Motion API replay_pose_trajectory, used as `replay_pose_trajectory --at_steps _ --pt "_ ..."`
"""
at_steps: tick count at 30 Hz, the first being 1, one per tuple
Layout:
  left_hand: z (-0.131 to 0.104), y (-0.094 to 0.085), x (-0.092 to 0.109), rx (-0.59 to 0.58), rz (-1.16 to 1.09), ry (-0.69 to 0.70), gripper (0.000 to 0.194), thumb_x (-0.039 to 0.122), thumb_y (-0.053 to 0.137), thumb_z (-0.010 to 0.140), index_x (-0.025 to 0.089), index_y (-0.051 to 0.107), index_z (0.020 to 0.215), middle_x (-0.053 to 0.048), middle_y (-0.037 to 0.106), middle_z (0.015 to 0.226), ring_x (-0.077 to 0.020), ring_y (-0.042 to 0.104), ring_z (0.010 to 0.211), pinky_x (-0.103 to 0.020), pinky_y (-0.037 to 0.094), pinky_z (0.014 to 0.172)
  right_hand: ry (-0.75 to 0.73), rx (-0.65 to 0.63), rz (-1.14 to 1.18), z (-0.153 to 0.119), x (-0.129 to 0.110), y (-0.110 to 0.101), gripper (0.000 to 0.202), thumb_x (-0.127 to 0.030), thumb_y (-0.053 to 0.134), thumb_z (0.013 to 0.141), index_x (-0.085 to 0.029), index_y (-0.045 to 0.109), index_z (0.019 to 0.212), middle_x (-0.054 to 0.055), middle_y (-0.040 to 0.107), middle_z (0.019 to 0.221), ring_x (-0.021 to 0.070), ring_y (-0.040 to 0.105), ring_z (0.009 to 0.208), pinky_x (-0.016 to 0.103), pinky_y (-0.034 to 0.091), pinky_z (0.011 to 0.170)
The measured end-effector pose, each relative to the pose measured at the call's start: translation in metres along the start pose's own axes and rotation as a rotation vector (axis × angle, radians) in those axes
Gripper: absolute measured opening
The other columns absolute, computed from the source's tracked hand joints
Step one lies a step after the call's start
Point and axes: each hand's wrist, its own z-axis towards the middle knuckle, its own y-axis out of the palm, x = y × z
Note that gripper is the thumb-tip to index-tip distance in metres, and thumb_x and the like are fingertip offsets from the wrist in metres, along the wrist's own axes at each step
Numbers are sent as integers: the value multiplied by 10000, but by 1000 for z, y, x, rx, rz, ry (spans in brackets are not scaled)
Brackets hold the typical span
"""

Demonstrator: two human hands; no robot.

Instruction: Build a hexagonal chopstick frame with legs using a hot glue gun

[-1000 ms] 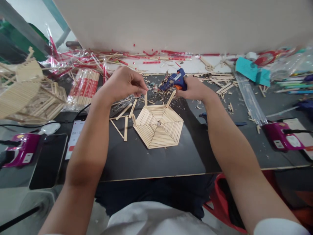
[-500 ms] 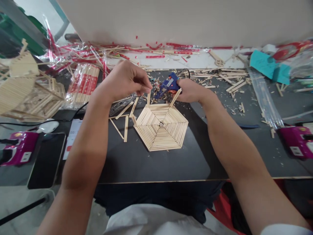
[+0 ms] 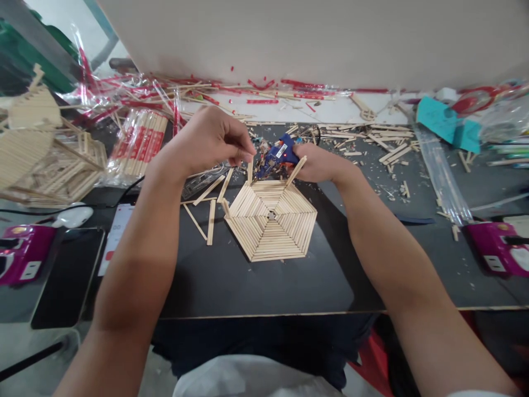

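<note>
A hexagonal panel of wooden sticks [image 3: 285, 242] lies flat on the dark table. Short sticks stand up from its far corners and its left corner. My left hand [image 3: 219, 135] pinches the top of the upright stick [image 3: 250, 172] at the far left corner. Beyond the panel, my right hand [image 3: 316, 161] is wrapped round a blue glue gun [image 3: 281, 151], its nozzle end pointing left and down behind the panel's far edge. The second upright stick [image 3: 296, 171], tilted outward, stands just in front of my right hand. Loose short sticks [image 3: 211, 221] lie left of the panel.
Wrapped chopsticks [image 3: 138, 140] and a stick-built structure [image 3: 49, 149] stand at the left, near a black phone [image 3: 68, 278]. Purple power sockets [image 3: 498, 248] sit at both sides. Stick scraps [image 3: 392, 143] and red wrapper pieces [image 3: 262, 101] litter the back.
The glue gun in my right hand has shifted slightly left and down behind the panel. My left hand stays at the same stick. The whole view has tilted a little.
</note>
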Motion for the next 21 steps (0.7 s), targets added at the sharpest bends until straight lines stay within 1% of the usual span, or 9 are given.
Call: replay_pose_trajectory --at_steps 3,7,10,13,16,18,21 --pt "1 0 0 -12 6 -32 115 281 778 764 192 806 829 -30 732 762 -208 718 752 -330 609 784 19 -5 -1 0 -1 0 362 -456 665 828 -265 396 678 11 416 604 214 475 705 350 414 669" --pt "1 -1 0 -28 -5 -48 109 277 776 761 197 805 830 -36 735 779 -226 733 802 -324 607 787 56 9 -16 1 -2 0 308 -356 678 788 -264 407 676 23 440 626 209 467 675 349 401 650" --pt "1 -1 1 -17 10 -28 86 259 779 757 197 806 810 -34 739 769 -220 725 759 -330 606 782 55 21 -26 1 0 0 286 -307 678 771 -260 412 678 20 443 632 209 479 672 350 408 658" --pt "0 0 1 -19 3 -44 83 255 782 757 201 804 816 -34 735 766 -236 741 802 -341 611 805 49 41 -9 -1 4 1 271 -323 680 789 -260 431 702 22 480 639 225 527 708 349 431 677" --pt "0 0 3 -28 -3 -63 91 256 784 758 199 801 826 -35 735 770 -253 754 848 -343 614 813 82 67 16 -2 6 2 254 -343 698 799 -259 466 739 25 521 663 236 559 741 350 447 701" --pt "-1 0 4 -26 8 -59 91 258 781 756 193 799 816 -33 737 765 -243 750 821 -332 612 798 112 97 19 -3 7 3 252 -346 711 798 -255 481 751 27 531 680 233 557 739 350 445 710" --pt "-2 -1 7 -28 29 -25 113 272 760 771 183 806 823 -38 753 781 -217 738 778 -309 604 780 144 156 -26 -3 9 2 287 -348 727 782 -252 462 729 31 512 684 218 519 690 356 419 691"
